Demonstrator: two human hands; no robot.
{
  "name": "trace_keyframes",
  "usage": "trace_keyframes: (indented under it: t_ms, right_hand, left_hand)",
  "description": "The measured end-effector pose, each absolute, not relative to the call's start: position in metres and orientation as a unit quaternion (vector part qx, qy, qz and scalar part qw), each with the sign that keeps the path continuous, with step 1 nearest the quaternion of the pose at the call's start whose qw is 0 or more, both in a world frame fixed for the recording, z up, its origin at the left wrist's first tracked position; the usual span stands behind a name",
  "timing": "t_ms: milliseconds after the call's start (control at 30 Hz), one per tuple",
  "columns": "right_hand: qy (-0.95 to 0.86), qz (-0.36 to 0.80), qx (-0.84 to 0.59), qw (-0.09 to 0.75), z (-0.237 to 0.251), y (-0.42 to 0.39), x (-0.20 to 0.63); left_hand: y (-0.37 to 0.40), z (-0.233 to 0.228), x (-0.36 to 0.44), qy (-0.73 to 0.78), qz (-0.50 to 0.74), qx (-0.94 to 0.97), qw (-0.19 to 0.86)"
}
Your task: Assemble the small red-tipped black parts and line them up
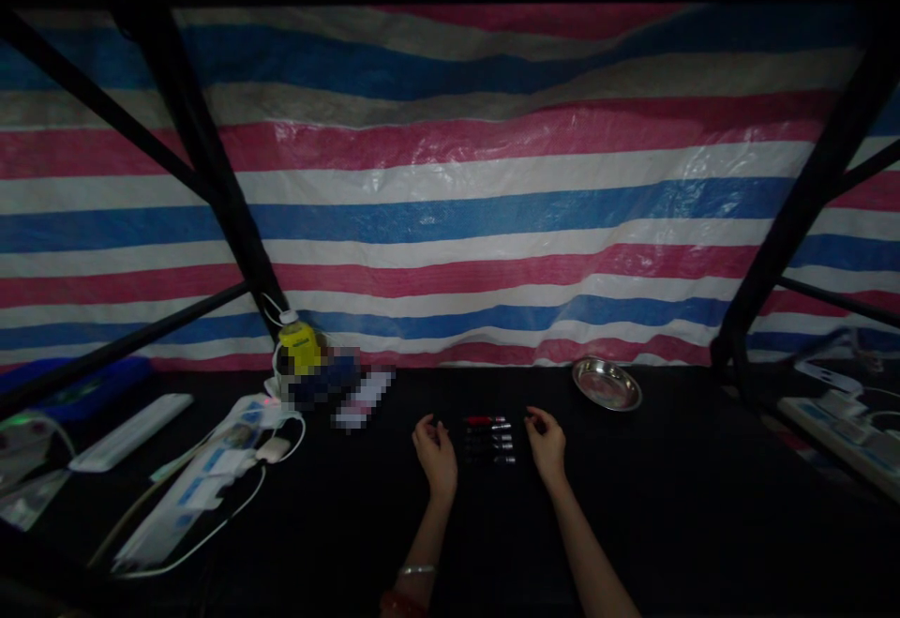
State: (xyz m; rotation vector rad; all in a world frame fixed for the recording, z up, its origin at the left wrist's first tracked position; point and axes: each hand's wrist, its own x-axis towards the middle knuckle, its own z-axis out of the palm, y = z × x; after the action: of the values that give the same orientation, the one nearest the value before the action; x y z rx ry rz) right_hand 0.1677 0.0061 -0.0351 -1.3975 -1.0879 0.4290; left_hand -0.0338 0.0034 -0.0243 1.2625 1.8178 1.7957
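Striped sheet [450, 215] is hung behind a black worktop [675, 515], on which a row of slim tubes [502, 437] is laid. Five tubes can apparently be counted, though their dark ends are partly lost against the black surface. The red tube [482, 421] is placed at the far edge of the row, and the bright tips are turned toward the right hand [548, 443]. As judged from the arrangement, a stage is shown in which the tubes are lined up side by side and none is held. For one to be taken up, a hand would have to be brought inward and the tube pinched, most readily by its bright tip. Just beside the row, on its left, the left hand [436, 456] is held with its fingers loosely curled and nothing gripped. Just beside the row, on its right, the fingers of the right hand are bent and likewise appear empty; whether thumb and fingertip are touching cannot be told. Beyond the row and to its right, a metal plate [608, 384] is set; well to its left, a power strip [188, 494] and a yellow bottle [301, 341] are placed.
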Motion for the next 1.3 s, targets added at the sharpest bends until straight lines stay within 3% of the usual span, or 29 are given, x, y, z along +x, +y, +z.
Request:
trace_keyframes:
  t_ms: [367, 767, 1300]
  right_hand:
    - [-0.483, 0.193, -0.626, 0.581, -0.031, -0.017, 0.176]
    - [-0.468, 0.182, -0.622, 0.601, -0.033, -0.016, 0.174]
    - [-0.487, 0.164, -0.622, 0.591, -0.041, -0.011, 0.175]
  left_hand:
    - [-0.002, -0.018, -0.033, 0.582, 0.645, 0.437, 0.233]
    - [0.0, -0.02, -0.033, 0.573, 0.641, 0.423, 0.287]
    - [-0.004, -0.011, -0.03, 0.573, 0.642, 0.405, 0.309]
